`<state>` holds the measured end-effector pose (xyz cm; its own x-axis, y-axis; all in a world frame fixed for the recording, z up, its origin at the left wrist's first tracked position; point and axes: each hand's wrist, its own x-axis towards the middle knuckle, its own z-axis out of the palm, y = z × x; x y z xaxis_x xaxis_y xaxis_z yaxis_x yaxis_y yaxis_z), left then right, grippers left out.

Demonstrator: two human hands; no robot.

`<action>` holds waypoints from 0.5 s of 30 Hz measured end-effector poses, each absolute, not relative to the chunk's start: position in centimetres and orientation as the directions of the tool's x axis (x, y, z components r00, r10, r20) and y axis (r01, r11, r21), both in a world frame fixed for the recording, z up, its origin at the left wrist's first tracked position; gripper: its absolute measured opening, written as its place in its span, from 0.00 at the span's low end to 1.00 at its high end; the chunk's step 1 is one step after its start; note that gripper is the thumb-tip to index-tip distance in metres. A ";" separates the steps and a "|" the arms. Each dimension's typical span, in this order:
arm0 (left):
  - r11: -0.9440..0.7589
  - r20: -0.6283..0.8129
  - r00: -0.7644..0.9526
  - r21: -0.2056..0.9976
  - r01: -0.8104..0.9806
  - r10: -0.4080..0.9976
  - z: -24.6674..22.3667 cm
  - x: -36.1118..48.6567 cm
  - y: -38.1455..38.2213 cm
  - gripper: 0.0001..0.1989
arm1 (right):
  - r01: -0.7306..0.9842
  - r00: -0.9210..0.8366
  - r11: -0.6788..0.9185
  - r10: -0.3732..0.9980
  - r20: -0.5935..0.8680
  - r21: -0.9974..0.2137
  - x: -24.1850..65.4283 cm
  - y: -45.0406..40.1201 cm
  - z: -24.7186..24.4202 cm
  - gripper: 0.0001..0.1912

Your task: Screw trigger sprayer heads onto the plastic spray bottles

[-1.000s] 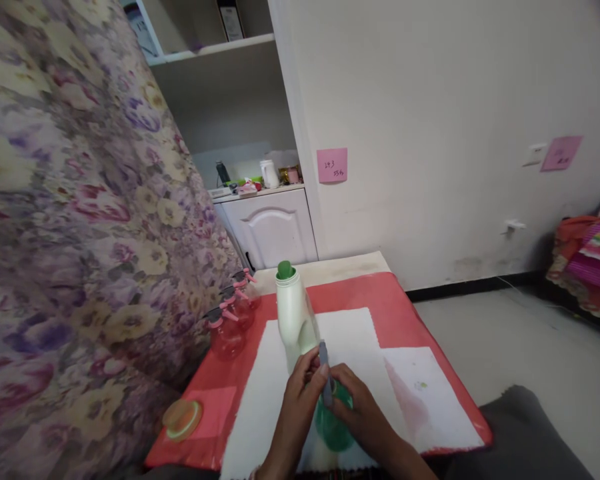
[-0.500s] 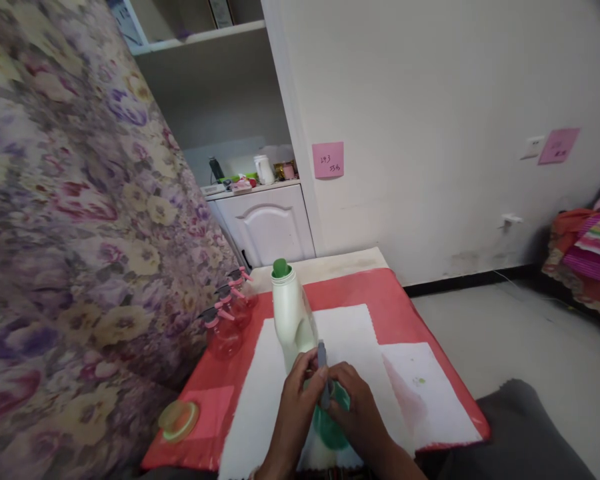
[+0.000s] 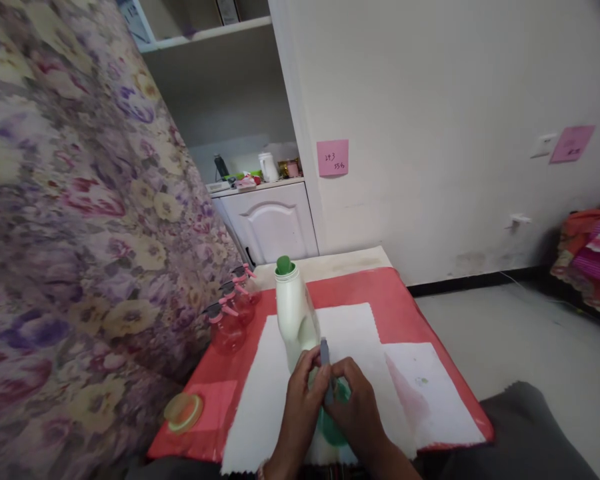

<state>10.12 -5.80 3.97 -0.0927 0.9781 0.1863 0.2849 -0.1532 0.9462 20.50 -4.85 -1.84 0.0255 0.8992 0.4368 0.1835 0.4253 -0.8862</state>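
My left hand point(image 3: 303, 393) pinches a grey pump head point(image 3: 325, 351) from the left, its fingers closed. On the other side, my right hand point(image 3: 359, 407) is closed round the lower part of the same piece, near the neck of a green see-through bottle point(image 3: 334, 432). That bottle is largely hidden beneath both hands. Just beyond them a tall pale green jug point(image 3: 293, 313) with a moulded handle stands upright. A dark green spout point(image 3: 284, 265) shows in its uncapped mouth.
Several clear pump bottles with pink collars point(image 3: 227, 330) stand along the table's left edge. A yellowish round cap point(image 3: 184, 412) lies at the front left. White cloth point(image 3: 260, 400) covers part of the red tabletop point(image 3: 353, 288). A floral curtain point(image 3: 80, 267) hangs close on the left.
The camera view has shifted slightly, so the scene sits a little to the right. Both hands keep their hold on the grey pump head, with only small finger movement.
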 end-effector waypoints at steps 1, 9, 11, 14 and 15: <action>-0.170 0.202 -0.085 0.941 0.291 0.976 4.0 10.1 -5.8 0.17 | 0.173 0.001 0.417 0.906 0.424 -0.892 20.7 -4.8 -1.7 0.05; -0.213 0.247 -0.062 0.917 0.337 0.967 3.3 9.9 -5.9 0.17 | -0.122 -0.460 0.349 0.810 0.365 -0.929 23.9 -3.4 -0.5 0.08; -0.219 0.253 -0.061 0.916 0.335 0.965 3.3 9.9 -5.9 0.17 | -0.135 -0.449 0.346 0.814 0.369 -0.928 23.8 -3.6 -0.5 0.12; -0.233 0.265 -0.060 0.918 0.320 0.962 3.4 10.1 -5.9 0.16 | -0.076 -0.253 0.319 0.910 0.328 -0.945 22.6 -4.4 -0.9 0.16; -0.236 0.268 -0.060 0.919 0.317 0.961 3.5 10.2 -6.0 0.16 | -0.053 -0.187 0.313 0.930 0.317 -0.948 22.1 -4.6 -1.0 0.15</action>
<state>10.20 -5.98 3.50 -0.0602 0.9615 0.2682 0.3168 -0.2364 0.9186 22.13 -4.64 -1.03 -0.1870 0.9298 0.3169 -0.0528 0.3126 -0.9484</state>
